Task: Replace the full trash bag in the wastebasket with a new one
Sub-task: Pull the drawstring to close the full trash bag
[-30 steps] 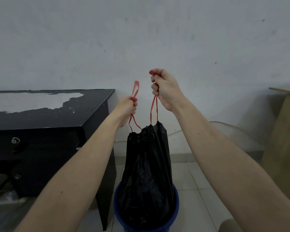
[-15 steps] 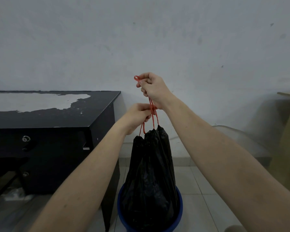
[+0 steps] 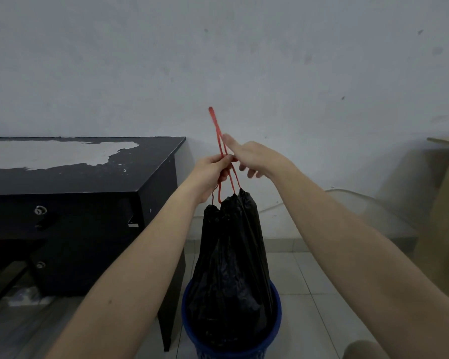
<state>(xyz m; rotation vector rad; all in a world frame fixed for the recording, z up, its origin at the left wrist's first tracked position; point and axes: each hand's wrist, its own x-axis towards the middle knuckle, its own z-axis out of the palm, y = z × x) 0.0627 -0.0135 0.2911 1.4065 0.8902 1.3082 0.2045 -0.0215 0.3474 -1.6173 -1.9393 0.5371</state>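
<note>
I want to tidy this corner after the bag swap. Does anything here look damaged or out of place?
Yes: the black desk left of the wastebasket has a large pale patch where its top finish has peeled away. The bag looks intact, cinched by its red drawstring, and nothing has visibly spilled on the floor.

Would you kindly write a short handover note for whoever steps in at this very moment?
Left hand: pinches both red drawstring loops together above the bag.
Right hand: fingers extended beside the loops, gripping nothing.
Full black plastic trash bag: mouth cinched, bottom inside the round blue wastebasket on the tiled floor beside the black desk.
Done: bag drawn closed.
Left: knot, lift out, fit a new bag; none is visible.
</note>
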